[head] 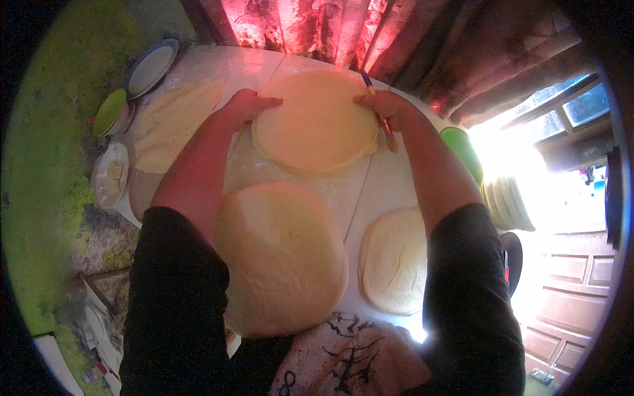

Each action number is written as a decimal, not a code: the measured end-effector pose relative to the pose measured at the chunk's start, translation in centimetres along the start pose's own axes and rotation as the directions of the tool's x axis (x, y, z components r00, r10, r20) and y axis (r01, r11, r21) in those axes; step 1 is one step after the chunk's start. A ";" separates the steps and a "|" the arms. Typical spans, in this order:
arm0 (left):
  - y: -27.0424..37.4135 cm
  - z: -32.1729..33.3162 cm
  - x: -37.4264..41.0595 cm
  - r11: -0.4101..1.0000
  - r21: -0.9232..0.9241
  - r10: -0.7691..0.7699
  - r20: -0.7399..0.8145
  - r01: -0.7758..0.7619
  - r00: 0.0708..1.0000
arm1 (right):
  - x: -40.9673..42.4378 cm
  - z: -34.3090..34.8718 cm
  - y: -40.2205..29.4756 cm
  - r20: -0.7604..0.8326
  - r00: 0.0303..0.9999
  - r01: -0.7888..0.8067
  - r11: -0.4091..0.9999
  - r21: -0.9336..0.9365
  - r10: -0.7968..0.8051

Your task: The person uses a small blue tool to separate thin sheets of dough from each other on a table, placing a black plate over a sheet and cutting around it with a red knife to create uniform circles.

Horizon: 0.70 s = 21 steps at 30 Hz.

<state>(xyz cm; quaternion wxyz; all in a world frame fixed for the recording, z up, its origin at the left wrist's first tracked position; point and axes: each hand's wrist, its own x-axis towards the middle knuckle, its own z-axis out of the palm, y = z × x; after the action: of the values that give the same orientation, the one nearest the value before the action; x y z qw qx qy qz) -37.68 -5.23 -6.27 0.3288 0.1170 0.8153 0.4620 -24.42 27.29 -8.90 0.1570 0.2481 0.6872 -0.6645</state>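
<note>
Both hands are at the edges of a large round sheet of rolled dough (314, 123) at the far side of the white table. My left hand (252, 105) has its thumb on top of the left edge, fingers partly hidden. On the opposite edge, my right hand (384, 106) rests its thumb likewise; a thin stick-like tool, partly covered by that hand, lies beside the dough. Nearer to me is another wide dough sheet (282, 260), its near edge by my body. A smaller stack of flat dough (394, 262) lies at the right, partly behind my right arm.
Folded dough sheets (178, 116) lie at the left. Along the left edge stand a blue-rimmed plate (151, 69), a green bowl (110, 113) and a white dish (113, 175) with small pieces in it. Green plastic ware (461, 151) stands at right. A curtain (307, 24) hangs behind the table.
</note>
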 end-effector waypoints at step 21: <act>-5.3 -5.3 -30.6 0.706 0.350 0.692 -0.155 -0.616 0.705 | -29.1 10.0 -1.8 0.429 0.405 0.550 -0.160 -0.820 -0.808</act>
<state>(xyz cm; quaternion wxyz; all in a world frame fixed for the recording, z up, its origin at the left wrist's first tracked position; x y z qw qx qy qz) -17.37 -26.84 4.35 0.0057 0.3800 0.8115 0.4439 -2.41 13.59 7.78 -0.2001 -0.2148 0.9503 -0.1037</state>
